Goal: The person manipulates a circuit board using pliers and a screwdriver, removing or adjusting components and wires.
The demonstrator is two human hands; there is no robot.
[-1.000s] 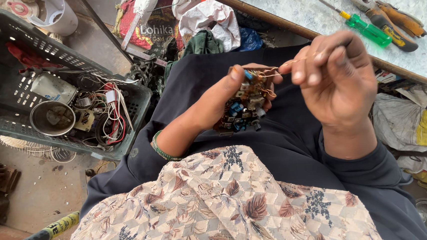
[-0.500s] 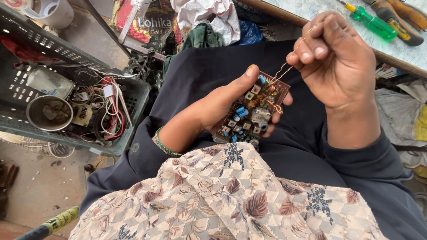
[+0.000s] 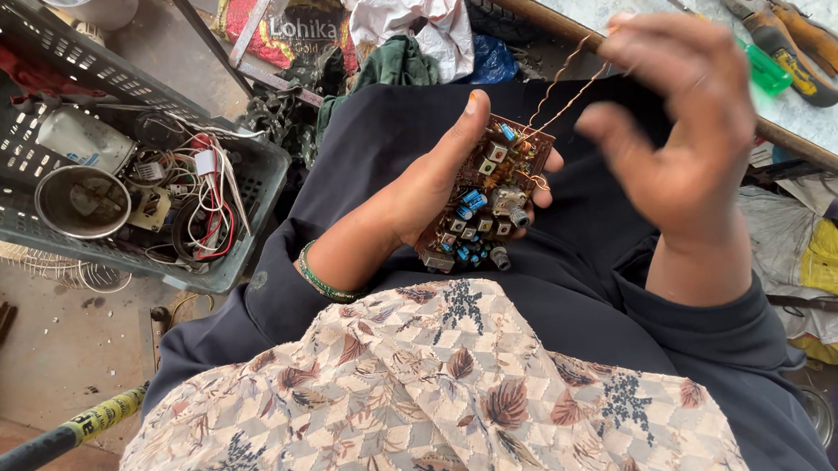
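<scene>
The left hand [image 3: 426, 191] has its grip closed around a small circuit board [image 3: 485, 193] over the lap. The right hand [image 3: 673, 139] pinches thin wires [image 3: 557, 98] rising from the board's far right corner.

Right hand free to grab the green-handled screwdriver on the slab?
Probably not yet. The right hand pinches thin copper wires running to the circuit board held in the left hand. The green-handled screwdriver lies unobstructed just beyond it.

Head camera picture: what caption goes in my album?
Left hand holds a circuit board while right hand pulls thin copper wires.
</scene>
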